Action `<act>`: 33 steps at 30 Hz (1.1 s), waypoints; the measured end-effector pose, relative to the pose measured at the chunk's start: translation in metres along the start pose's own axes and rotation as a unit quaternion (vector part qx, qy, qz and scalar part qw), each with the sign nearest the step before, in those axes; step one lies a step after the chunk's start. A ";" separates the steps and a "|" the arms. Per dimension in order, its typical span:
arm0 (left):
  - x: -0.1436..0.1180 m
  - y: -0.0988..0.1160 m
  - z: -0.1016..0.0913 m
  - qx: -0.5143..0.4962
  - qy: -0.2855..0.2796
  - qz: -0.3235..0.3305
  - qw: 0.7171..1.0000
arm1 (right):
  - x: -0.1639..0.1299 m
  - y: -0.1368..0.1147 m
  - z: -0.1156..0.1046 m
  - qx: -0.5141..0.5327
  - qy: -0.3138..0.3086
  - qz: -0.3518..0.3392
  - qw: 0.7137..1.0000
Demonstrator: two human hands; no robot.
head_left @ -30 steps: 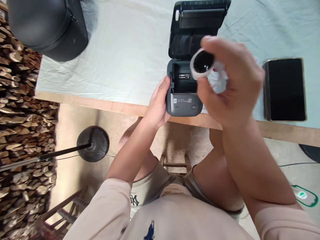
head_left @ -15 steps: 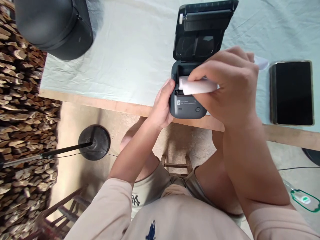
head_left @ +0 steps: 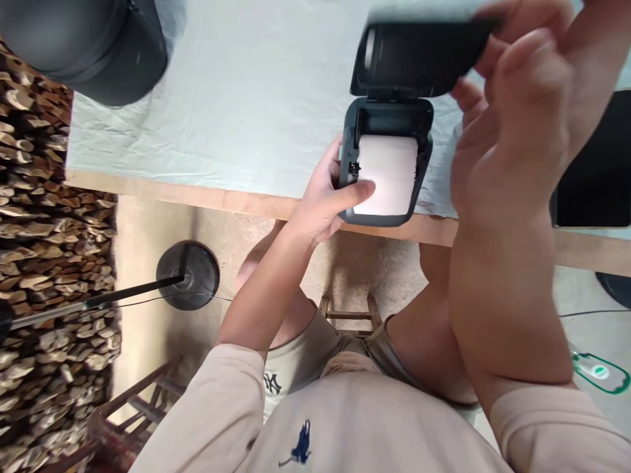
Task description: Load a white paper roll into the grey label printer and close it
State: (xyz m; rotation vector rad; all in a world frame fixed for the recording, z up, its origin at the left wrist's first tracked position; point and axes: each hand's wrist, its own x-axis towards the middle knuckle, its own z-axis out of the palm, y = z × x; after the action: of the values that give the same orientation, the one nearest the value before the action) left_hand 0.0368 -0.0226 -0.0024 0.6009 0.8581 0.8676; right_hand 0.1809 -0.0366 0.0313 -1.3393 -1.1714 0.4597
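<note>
A small dark portable label printer (head_left: 424, 141) rests at the table's front edge with its lid (head_left: 409, 59) raised. Inside its bay lies a roll of white paper (head_left: 392, 164), the loose end drawn down over the printer's front. My left hand (head_left: 328, 194) grips the printer's left side, its thumb pressing on the paper. My right hand (head_left: 517, 98) is at the lid's right edge, fingers closed on it and partly blurred by motion.
A black tablet or phone (head_left: 594, 164) lies on the right, partly behind my right arm. At the upper left stands a black cylindrical case (head_left: 118, 52) on the pale cloth (head_left: 236, 118). Below are a round stand base (head_left: 187, 276), a wooden stool (head_left: 138, 414) and stacked firewood (head_left: 54, 276).
The paper roll has gone into the printer's bay and my right hand has let go of it, moving up to the lid. My left thumb has shifted onto the paper. The lid is tilted lower.
</note>
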 end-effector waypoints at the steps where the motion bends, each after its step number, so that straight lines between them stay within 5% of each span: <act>1: 0.000 0.000 0.000 0.008 0.004 0.004 1.000 | 0.000 -0.002 0.000 -0.009 0.015 0.019 1.000; 3: 0.001 -0.001 -0.002 0.026 0.002 0.018 1.000 | 0.001 -0.004 0.000 -0.023 -0.003 0.035 0.999; 7: 0.001 -0.003 -0.009 0.023 -0.059 0.051 0.997 | 0.002 0.000 -0.004 0.012 -0.186 0.044 0.981; 10: 0.001 -0.002 -0.013 0.008 -0.069 0.048 0.996 | 0.000 0.001 -0.006 0.014 -0.269 0.075 0.960; 18: 0.004 0.004 -0.006 -0.063 -0.121 0.027 0.990 | -0.003 0.001 -0.005 -0.041 -0.230 0.033 0.972; 22: 0.005 0.004 -0.002 -0.040 -0.079 0.029 0.996 | -0.001 0.004 -0.009 -0.055 -0.181 -0.015 0.982; 28: 0.010 -0.001 -0.007 -0.040 -0.042 0.032 0.998 | 0.003 -0.014 -0.019 -0.091 -0.300 -0.042 0.949; 33: 0.011 -0.001 -0.006 -0.045 -0.027 0.034 0.998 | 0.004 -0.026 -0.026 -0.152 -0.329 -0.015 0.932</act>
State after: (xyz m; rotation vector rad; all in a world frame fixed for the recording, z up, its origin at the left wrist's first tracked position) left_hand 0.0362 -0.0127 -0.0103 0.5755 0.7498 0.9421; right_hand 0.1956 -0.0525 0.0614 -1.4740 -1.8736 0.7639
